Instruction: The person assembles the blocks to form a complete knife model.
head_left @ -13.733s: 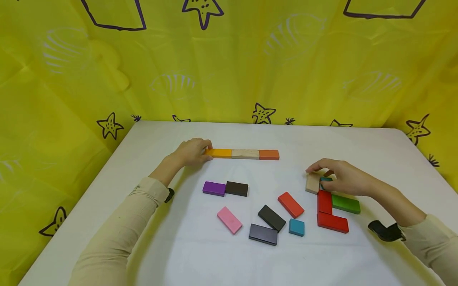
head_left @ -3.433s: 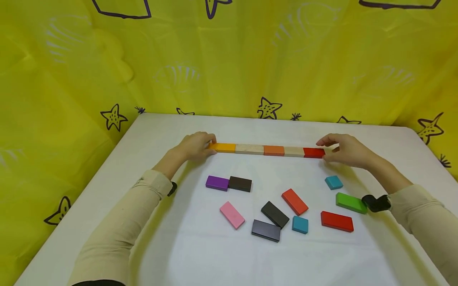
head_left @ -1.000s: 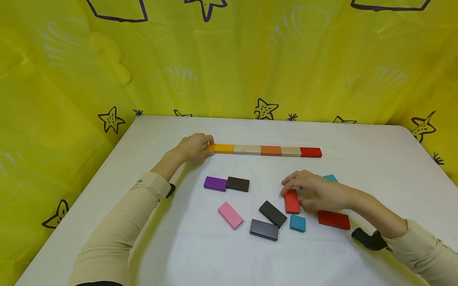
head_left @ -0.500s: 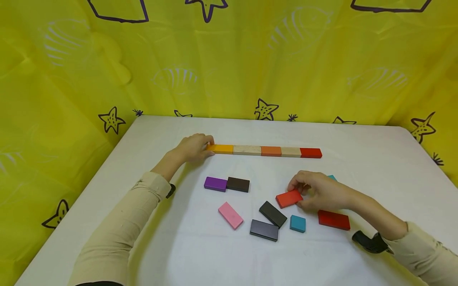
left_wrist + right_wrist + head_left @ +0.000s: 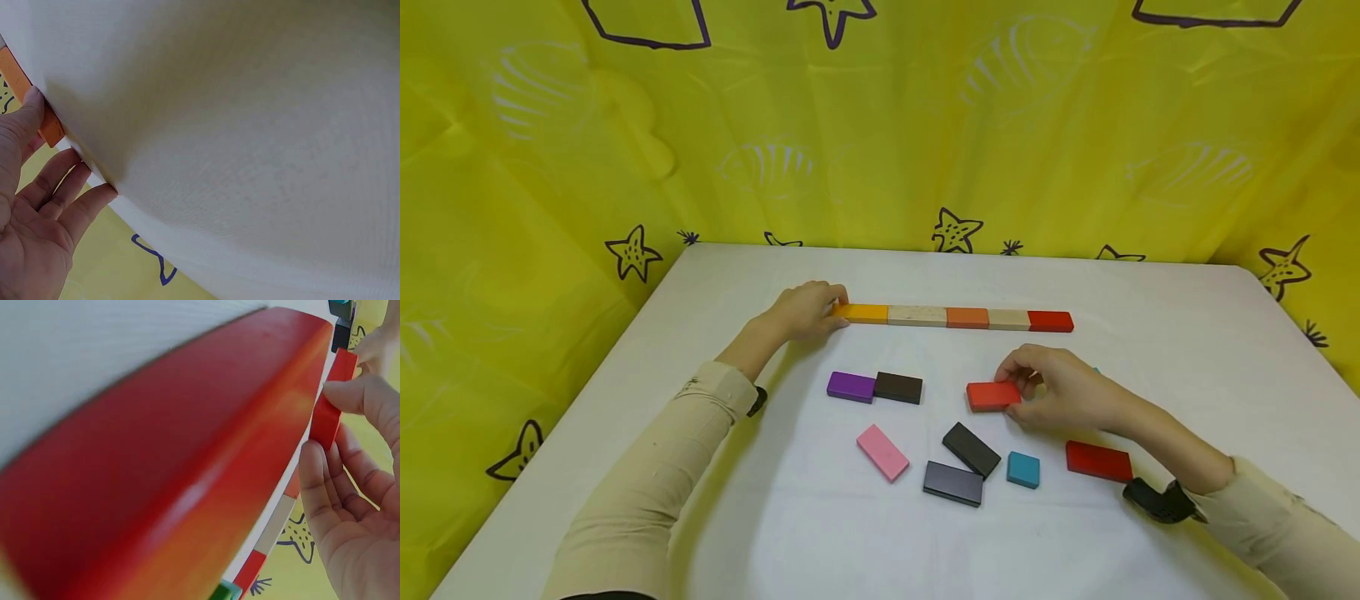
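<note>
In the head view, my left hand [image 5: 805, 310] pinches the left end of a yellow-orange block [image 5: 867, 314], thumb in front and fingers behind. That block starts a straight row; to its right a plain wood block [image 5: 917, 316], an orange block [image 5: 967, 317], a shorter wood block [image 5: 1009, 319] and a dark red block [image 5: 1050, 321] lie end to end. My right hand [image 5: 1060, 387] pinches the right end of a bright red block [image 5: 991, 397], which lies crosswise in front of the row. The right wrist view shows this red block [image 5: 331, 415] between thumb and fingers.
Nearer me lie a purple block [image 5: 850, 387] touching a dark brown one [image 5: 898, 387], a pink block [image 5: 883, 452], a black block [image 5: 972, 450], a grey block [image 5: 952, 483], a teal block [image 5: 1023, 470] and another dark red block [image 5: 1099, 461]. My right arm hides other blocks.
Earlier, a short wood block and a dark red block joined the row's right end. Within the last second my right hand turned the bright red block crosswise and moved it left and away from me.
</note>
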A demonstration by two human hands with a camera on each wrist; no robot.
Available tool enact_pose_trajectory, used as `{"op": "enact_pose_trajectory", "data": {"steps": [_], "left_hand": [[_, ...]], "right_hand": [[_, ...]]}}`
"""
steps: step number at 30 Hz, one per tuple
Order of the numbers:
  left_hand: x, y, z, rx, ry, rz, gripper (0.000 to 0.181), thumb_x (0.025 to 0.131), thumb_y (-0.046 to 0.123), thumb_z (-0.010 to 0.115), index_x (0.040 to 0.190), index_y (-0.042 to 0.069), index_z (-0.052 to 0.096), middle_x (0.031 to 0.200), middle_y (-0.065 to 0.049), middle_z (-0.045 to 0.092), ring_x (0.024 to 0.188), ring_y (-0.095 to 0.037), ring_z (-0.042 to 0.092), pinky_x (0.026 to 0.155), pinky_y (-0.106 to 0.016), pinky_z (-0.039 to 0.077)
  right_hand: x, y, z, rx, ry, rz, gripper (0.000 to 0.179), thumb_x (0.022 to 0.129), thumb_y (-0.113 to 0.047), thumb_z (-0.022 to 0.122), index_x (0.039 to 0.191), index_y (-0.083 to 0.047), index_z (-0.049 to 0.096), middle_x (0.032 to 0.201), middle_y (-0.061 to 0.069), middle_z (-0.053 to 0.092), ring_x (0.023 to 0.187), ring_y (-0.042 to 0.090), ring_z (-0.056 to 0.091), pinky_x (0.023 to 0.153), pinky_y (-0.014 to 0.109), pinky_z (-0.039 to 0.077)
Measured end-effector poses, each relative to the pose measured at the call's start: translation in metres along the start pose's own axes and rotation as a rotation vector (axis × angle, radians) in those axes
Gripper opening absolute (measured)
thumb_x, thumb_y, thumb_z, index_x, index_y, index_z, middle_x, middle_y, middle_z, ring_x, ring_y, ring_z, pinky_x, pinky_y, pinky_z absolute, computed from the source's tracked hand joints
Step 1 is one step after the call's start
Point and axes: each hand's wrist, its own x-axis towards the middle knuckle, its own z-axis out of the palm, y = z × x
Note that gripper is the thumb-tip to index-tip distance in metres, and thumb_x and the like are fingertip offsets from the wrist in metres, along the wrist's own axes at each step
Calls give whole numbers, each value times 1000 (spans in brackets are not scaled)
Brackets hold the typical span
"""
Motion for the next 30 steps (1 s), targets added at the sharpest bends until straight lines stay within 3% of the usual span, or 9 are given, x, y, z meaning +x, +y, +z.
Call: {"op": "enact_pose_trajectory", "data": {"steps": [15, 30], "left_hand": [[2, -1, -2, 1, -4, -9, 33, 100, 31, 67, 126, 11, 63, 101, -9, 60, 95, -27, 54, 82, -44, 48], [1, 0, 0, 1, -14, -3, 33, 100, 31, 67, 126, 11, 63, 100, -8, 59, 94, -27, 54, 81, -43, 47]], "right_hand": [[41, -8, -1, -33, 60, 12, 30, 78, -3, 85, 103, -2, 69, 88, 4, 61, 83, 20, 55, 72, 25, 49], [74, -8, -1, -48, 43, 45, 29, 80, -3, 82, 105, 2, 68, 85, 7, 58, 82, 23, 53, 72, 31, 46]]}}
